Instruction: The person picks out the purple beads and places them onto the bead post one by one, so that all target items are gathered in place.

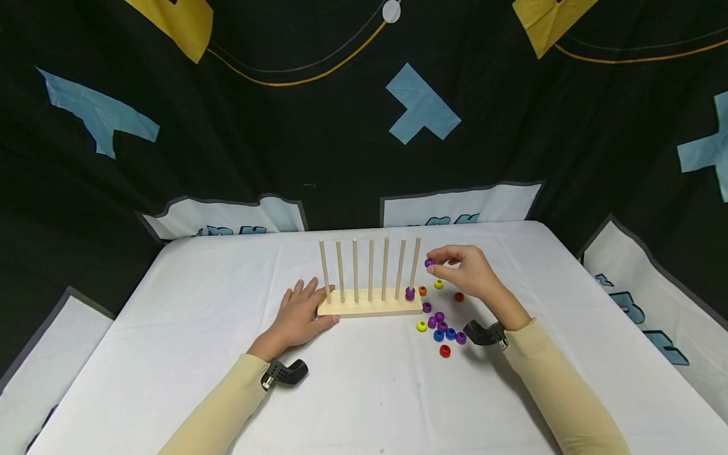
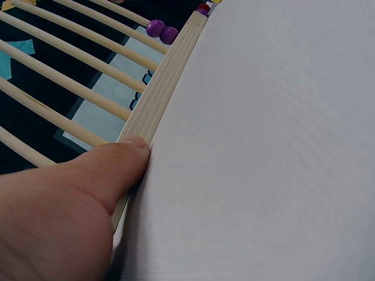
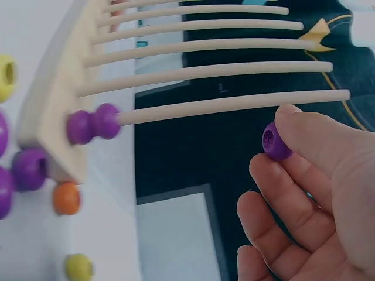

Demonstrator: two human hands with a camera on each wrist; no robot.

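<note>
A wooden peg rack [image 1: 370, 308] with a row of upright pegs stands on the table. My left hand [image 1: 300, 316] holds its left end, thumb [image 2: 126, 155] along the front edge and index finger at the back. Two purple beads [image 3: 94, 124] are stacked at the bottom of the rightmost peg [image 3: 234, 105]. Beside the upper part of that peg, my right hand [image 1: 467, 270] pinches another purple bead [image 3: 275, 142] between thumb and fingertips. The bead is off the peg, its hole showing in the right wrist view. The right hand's other fingers are loosely bent.
Loose beads lie right of the rack: several purple ones [image 1: 442, 326], two blue [image 1: 438, 335], two red [image 1: 445, 351], two yellow [image 1: 421, 326] and an orange one [image 1: 423, 291]. A white cloth [image 1: 364, 392] covers the table. A black curtain [image 1: 341, 145] hangs behind.
</note>
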